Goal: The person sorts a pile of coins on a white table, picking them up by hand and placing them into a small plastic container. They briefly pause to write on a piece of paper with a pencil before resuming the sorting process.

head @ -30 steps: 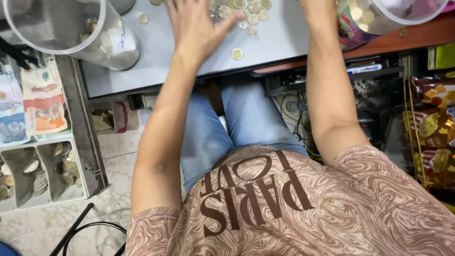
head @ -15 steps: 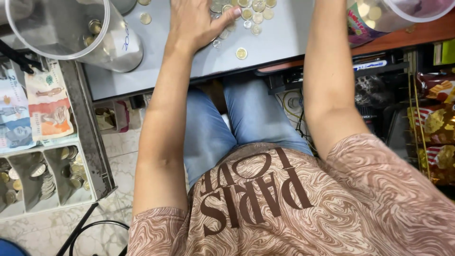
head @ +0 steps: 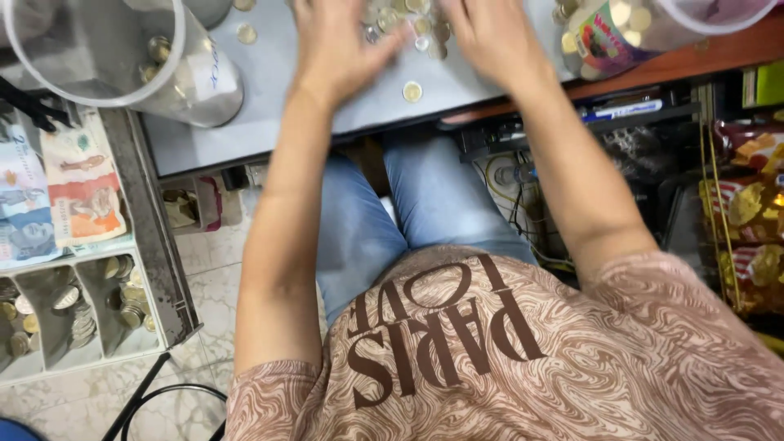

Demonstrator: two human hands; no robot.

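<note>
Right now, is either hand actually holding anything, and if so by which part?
Nothing is gripped. The left hand and right hand lie flat, palms down, over the loose coins on the grey tabletop.

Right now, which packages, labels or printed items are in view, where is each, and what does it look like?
Snack bags: right edge, hanging, red and yellow foil.
Clear tub: upper left on the grey counter, white label on its side, coins inside.
Labelled jar: upper right beside the right hand, multicoloured wrap, coins inside.
Banknotes: left, in the cash drawer, orange and blue.

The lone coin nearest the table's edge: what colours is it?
Silver rim, gold centre; the head view shows it.
</note>
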